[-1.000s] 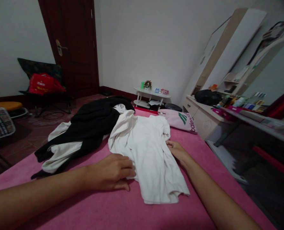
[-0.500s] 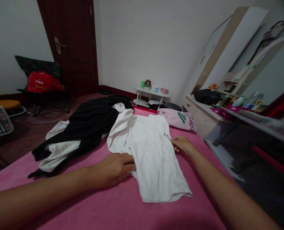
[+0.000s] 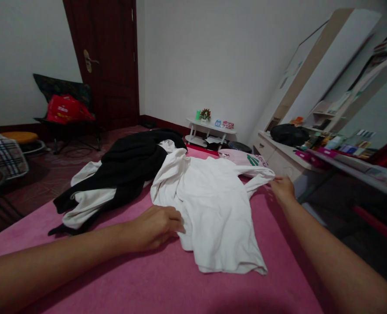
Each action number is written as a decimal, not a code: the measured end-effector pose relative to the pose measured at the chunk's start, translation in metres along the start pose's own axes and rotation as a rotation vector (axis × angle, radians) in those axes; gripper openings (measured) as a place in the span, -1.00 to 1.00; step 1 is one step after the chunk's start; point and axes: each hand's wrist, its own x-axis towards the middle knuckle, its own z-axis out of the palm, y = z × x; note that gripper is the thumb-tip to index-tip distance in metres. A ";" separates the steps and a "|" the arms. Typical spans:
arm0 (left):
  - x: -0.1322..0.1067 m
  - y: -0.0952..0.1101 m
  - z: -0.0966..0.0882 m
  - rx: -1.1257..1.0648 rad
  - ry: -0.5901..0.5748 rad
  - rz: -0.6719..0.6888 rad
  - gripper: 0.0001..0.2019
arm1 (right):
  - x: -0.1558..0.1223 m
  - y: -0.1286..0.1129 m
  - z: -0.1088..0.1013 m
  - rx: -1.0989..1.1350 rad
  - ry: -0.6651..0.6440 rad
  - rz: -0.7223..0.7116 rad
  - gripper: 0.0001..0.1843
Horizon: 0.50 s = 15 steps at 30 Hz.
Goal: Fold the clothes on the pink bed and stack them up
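A white T-shirt (image 3: pixel 213 205) lies spread on the pink bed cover (image 3: pixel 154 283). My left hand (image 3: pixel 157 226) rests on the shirt's left edge, fingers curled and pressing the cloth down. My right hand (image 3: pixel 282 188) pinches the tip of the shirt's right sleeve (image 3: pixel 260 175) and holds it stretched out toward the bed's right side.
A heap of black and white clothes (image 3: pixel 121 170) lies at the far left of the bed. A pink garment with a green logo (image 3: pixel 246 158) sits at the far end. A dresser (image 3: pixel 278 157) with clutter stands at right, a small white table (image 3: pixel 209 128) behind, a dark door (image 3: pixel 111 65) beyond.
My right hand has drawn the shirt's right sleeve outward to the right, unfolding it from the body of the shirt. My left hand has stayed on the left edge.
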 end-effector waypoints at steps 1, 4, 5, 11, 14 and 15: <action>0.000 0.000 0.000 -0.026 0.003 -0.012 -0.78 | -0.002 0.000 -0.002 0.013 0.055 -0.014 -0.61; 0.002 0.000 -0.002 -0.141 0.014 -0.023 -0.81 | -0.042 -0.018 -0.004 0.207 -0.070 -0.224 -0.55; 0.003 0.000 -0.004 -0.194 0.016 -0.017 -0.82 | -0.064 -0.029 -0.006 0.291 -0.211 -0.304 -0.64; 0.005 -0.006 -0.033 -0.555 -0.029 -0.140 -0.70 | -0.187 -0.075 -0.045 -0.040 -1.198 -0.625 -0.76; -0.002 -0.013 -0.051 -0.700 -0.020 -0.260 -0.66 | -0.205 -0.064 -0.065 -0.253 -1.103 -0.866 -0.52; -0.006 -0.015 -0.056 -0.733 -0.008 -0.295 -0.66 | -0.207 -0.058 -0.068 -0.281 -1.037 -0.926 -0.44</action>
